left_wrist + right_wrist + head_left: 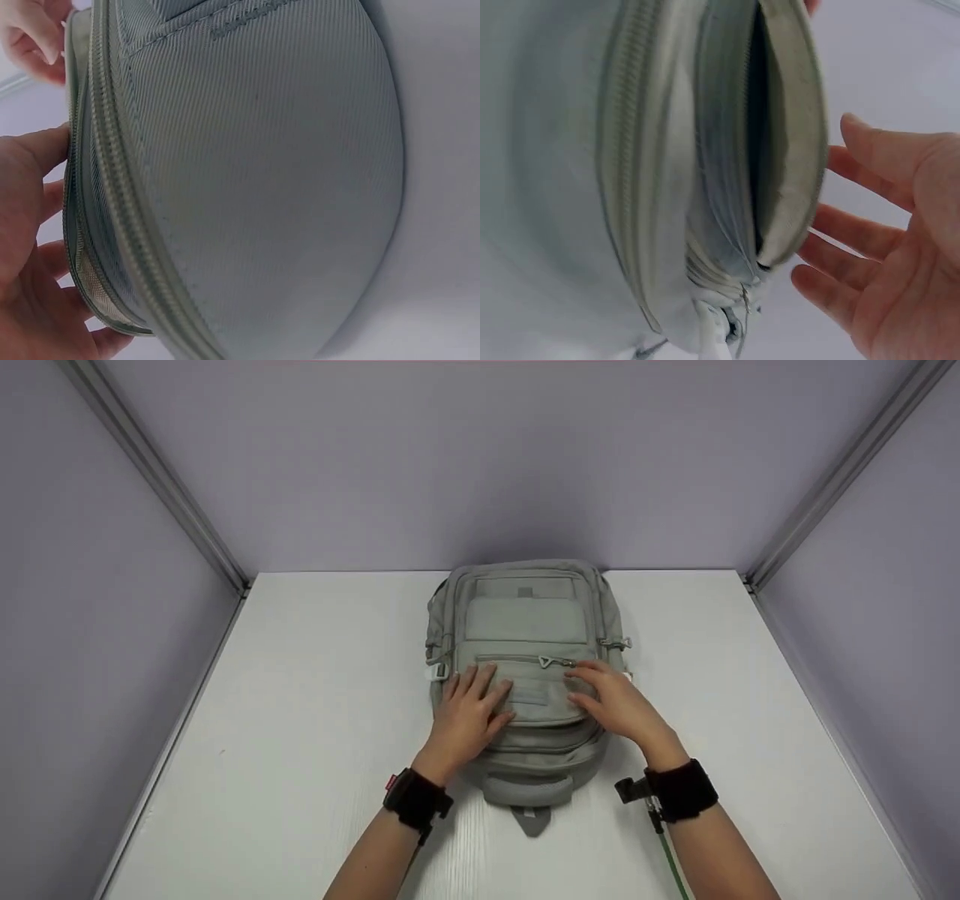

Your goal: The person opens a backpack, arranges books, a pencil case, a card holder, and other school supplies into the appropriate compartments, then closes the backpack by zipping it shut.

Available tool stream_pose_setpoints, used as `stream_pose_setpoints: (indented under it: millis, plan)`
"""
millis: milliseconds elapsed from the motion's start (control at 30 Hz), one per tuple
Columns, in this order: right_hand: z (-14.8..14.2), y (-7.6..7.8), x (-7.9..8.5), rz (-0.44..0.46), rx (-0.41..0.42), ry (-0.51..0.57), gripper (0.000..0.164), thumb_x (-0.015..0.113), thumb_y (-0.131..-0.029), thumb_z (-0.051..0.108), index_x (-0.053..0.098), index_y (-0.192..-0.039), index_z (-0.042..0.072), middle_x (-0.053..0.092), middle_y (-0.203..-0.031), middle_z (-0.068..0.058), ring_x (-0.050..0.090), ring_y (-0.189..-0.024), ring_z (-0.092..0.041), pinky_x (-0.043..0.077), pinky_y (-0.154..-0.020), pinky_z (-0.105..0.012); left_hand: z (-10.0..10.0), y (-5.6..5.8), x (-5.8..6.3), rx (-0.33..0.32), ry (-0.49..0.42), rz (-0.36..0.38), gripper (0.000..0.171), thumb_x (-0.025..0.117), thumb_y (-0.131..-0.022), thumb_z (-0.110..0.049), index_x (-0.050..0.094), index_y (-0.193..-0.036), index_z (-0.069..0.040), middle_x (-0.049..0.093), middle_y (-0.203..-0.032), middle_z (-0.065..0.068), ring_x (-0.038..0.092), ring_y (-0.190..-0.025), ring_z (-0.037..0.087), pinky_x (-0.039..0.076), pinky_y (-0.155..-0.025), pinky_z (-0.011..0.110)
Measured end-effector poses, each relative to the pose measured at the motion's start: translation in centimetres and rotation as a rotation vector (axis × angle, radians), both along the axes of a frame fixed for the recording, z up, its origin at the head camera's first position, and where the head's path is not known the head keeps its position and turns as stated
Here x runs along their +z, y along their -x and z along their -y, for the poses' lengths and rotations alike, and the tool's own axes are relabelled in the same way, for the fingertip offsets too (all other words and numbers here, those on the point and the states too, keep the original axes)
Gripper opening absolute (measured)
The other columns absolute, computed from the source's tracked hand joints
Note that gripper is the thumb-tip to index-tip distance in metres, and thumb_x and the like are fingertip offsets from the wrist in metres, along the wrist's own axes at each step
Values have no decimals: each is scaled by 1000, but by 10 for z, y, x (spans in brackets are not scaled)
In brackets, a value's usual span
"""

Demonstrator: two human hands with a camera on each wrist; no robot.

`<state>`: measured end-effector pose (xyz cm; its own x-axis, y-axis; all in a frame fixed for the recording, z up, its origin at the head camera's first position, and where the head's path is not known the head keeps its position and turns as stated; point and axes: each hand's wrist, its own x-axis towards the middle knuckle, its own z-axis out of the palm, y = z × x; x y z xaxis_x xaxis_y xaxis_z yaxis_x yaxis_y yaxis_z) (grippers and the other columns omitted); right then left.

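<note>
A grey-green backpack [525, 619] lies front side up, its top handle [528, 790] toward me. My left hand [466, 718] rests on the lower left of its front pocket with the fingers spread. At the right end of a short front zipper, my right hand [619, 701] touches the pocket with its fingertips, thumb held apart from the index finger. Beside those fingertips lies a triangular zipper pull [546, 661]. In the right wrist view, a front compartment [791, 142] gapes along its zipper; its contents are hidden in shadow.
The backpack lies on a white table [322, 697] against the back panel [525, 457]. Side panels with metal corner rails [169, 480] stand left and right. A green cable [671, 859] trails from the right wrist band [681, 791]. Side buckles [437, 671] stick out from the bag.
</note>
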<state>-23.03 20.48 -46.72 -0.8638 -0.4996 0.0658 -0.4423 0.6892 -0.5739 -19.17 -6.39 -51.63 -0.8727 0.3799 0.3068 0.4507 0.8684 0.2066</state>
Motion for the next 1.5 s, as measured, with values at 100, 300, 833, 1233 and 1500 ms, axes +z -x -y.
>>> stream_pose_setpoints:
  millis: [100,300,833,1233,1500]
  plan:
    - [13,-2,-5,-39,23,-56,48,66,-95,24,55,-140,12,42,-145,-21,41,-132,-42,39,-100,-57,-2,0,-2,7,15,-37,51,55,-97,-49,56,-139,-21,40,-150,12,34,-139,38,28,-109,56]
    - [41,-2,-12,-98,53,-172,49,62,-96,36,53,-143,23,33,-153,-20,23,-139,-52,30,-104,-64,1,0,-5,-13,-92,-55,46,57,-98,-42,59,-136,-15,45,-146,13,38,-136,38,32,-107,56]
    - [56,7,-13,-23,43,-229,49,61,-96,41,55,-142,25,33,-154,-17,19,-138,-56,22,-103,-71,52,25,-17,348,-339,9,48,61,-92,-2,48,-136,11,55,-126,28,54,-118,40,44,-98,47]
    - [58,7,-13,-8,56,-223,49,61,-96,41,55,-142,25,33,-154,-17,19,-138,-56,22,-100,-75,55,44,-16,404,-457,181,44,49,-99,-4,43,-141,8,61,-120,26,60,-109,39,49,-89,48]
    - [57,7,-11,-34,59,-220,49,62,-95,40,56,-141,24,36,-151,-18,21,-136,-58,24,-99,-75,53,50,-16,396,-569,185,51,61,-96,-7,41,-140,6,55,-123,26,55,-114,39,45,-95,47]
